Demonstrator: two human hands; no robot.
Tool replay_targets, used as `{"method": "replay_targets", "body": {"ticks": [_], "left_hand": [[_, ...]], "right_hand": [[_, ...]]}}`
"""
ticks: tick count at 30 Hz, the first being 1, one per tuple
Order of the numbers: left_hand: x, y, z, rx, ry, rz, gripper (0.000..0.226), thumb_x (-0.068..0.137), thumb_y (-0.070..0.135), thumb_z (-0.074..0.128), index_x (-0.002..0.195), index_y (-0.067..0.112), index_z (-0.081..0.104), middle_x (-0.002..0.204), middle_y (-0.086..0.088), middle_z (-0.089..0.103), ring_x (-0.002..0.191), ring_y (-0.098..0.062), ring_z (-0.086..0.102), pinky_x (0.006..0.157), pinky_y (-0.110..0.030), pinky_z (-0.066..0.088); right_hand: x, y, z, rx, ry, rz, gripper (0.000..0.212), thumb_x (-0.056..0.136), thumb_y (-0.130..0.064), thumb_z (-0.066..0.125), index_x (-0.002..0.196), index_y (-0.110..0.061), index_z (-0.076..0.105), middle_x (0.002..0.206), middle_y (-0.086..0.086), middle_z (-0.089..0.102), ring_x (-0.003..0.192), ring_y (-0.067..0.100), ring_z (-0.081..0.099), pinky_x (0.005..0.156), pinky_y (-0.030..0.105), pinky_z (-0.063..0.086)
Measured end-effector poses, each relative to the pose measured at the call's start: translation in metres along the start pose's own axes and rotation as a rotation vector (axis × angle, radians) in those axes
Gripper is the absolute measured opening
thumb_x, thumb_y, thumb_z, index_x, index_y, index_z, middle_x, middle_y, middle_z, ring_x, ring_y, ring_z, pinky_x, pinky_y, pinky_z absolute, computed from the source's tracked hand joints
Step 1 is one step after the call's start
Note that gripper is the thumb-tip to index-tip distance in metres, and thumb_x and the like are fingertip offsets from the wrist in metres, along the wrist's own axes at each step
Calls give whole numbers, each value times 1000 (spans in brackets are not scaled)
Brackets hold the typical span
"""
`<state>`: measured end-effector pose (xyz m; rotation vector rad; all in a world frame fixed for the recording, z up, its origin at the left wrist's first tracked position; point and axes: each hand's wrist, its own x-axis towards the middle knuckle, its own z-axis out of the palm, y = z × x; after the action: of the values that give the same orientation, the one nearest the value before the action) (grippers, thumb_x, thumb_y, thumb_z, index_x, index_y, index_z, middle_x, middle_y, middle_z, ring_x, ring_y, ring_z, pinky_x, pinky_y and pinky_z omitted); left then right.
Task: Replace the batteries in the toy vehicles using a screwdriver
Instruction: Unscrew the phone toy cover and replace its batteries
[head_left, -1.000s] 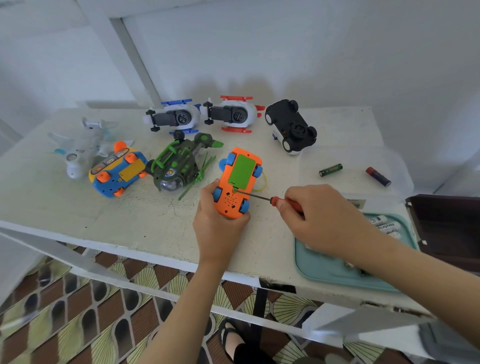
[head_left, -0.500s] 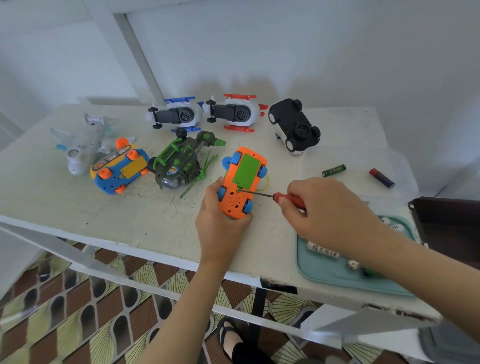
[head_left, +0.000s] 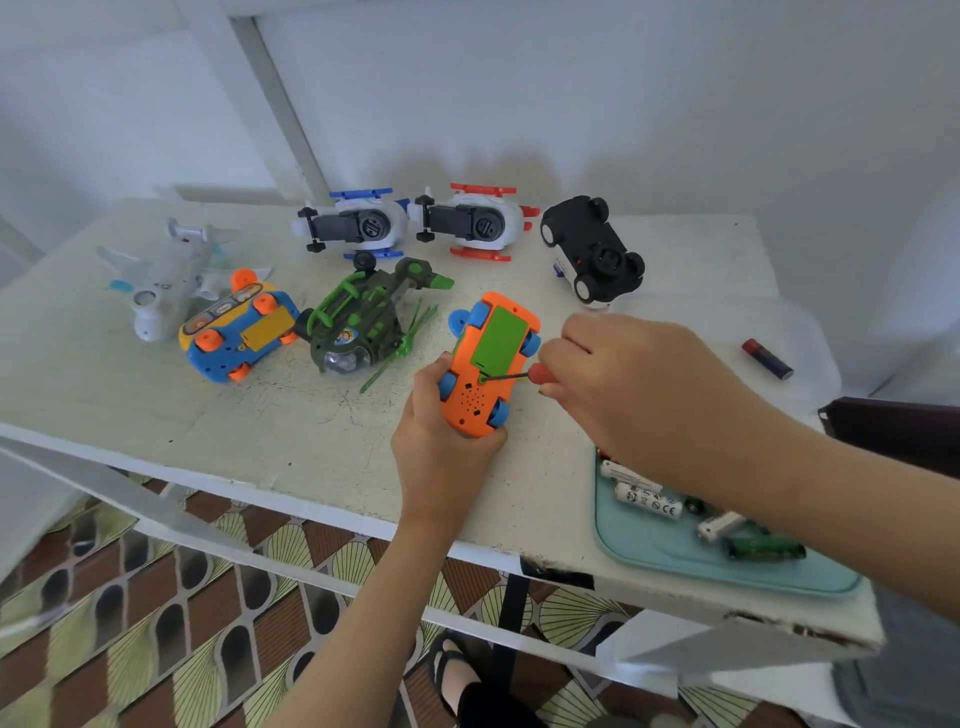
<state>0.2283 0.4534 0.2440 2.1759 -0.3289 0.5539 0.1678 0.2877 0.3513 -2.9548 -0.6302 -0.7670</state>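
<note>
**Screwdriver on the orange car**

Our left hand (head_left: 441, 457) grips the upturned orange toy car (head_left: 470, 400) near the worktop's (head_left: 156, 405) front edge. Our right hand (head_left: 639, 395) curls round the red-handled screwdriver (head_left: 539, 373), whose tip sits just below the green battery cover (head_left: 498, 338).

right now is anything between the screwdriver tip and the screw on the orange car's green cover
Nothing visible. The screwdriver in the right hand reaches the screw at the near end of the green cover. The left hand grips the orange car by its near end, off the cover.
</note>
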Motion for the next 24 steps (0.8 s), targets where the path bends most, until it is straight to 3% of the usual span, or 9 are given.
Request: {"method": "replay_targets", "body": {"ticks": [2,5,7,9,12,15,19,22,24], "left_hand": [[-1,0,0,-2,7,7,61,61,12,87,113,8,54,94,-1,63,72,-20,62,54,-15,40],[-1,0,1,-7,4,31,58,62,12,86,111,7,54,96,-2,65,73,-21,63,54,-19,43],[-1,1,1,-4,6,37,59,62,11,86,111,8,54,95,-2,65,72,-20,63,53,-20,44],[-1,0,0,0,4,39,61,61,12,86,112,9,53,94,-1,65,70,-19,62,53,-18,43],[-2,-2,0,14,-11,44,62,60,11,87,112,8,53,96,-4,66,70,-19,62,53,-14,40],[-1,-1,1,30,-15,54,63,59,10,87,112,6,54,96,-5,65,69,-19,61,53,-12,37],[-2,0,0,25,-14,32,59,61,10,86,111,7,54,93,-2,63,67,-16,58,52,-11,36],[-2,1,0,27,-10,31,59,61,11,85,111,9,54,89,3,59,65,-13,55,50,-7,35],[-1,1,0,16,1,16,59,61,11,85,110,10,53,86,7,55,63,-12,54,51,-8,39]], "right_hand": [[3,-3,-1,75,-8,2,40,60,-8,86,56,-12,46,51,4,42,36,18,32,33,20,25],[10,-8,-7,146,-69,161,50,84,-20,66,54,-21,25,50,-7,25,42,8,17,42,18,11],[13,-3,-4,175,-154,303,42,92,-33,53,57,-15,37,53,-1,38,47,8,27,45,24,19],[13,4,-1,259,-166,405,43,91,-37,53,62,-6,49,56,7,48,49,14,33,47,26,26],[15,12,-1,426,-161,544,48,87,-33,61,55,2,52,49,16,42,46,18,29,48,28,24],[16,21,-3,736,-262,825,37,88,-31,61,62,-6,68,40,-2,55,36,10,36,37,20,29],[3,27,2,1282,-466,1237,33,96,-32,53,77,-7,64,39,-9,36,32,7,20,33,16,17],[-9,24,4,1456,-582,1309,35,96,-40,50,82,-9,59,44,-9,29,35,6,20,34,17,19],[-12,21,3,1383,-559,1183,29,92,-38,58,87,-10,59,48,-7,33,39,8,25,40,22,25]]}}
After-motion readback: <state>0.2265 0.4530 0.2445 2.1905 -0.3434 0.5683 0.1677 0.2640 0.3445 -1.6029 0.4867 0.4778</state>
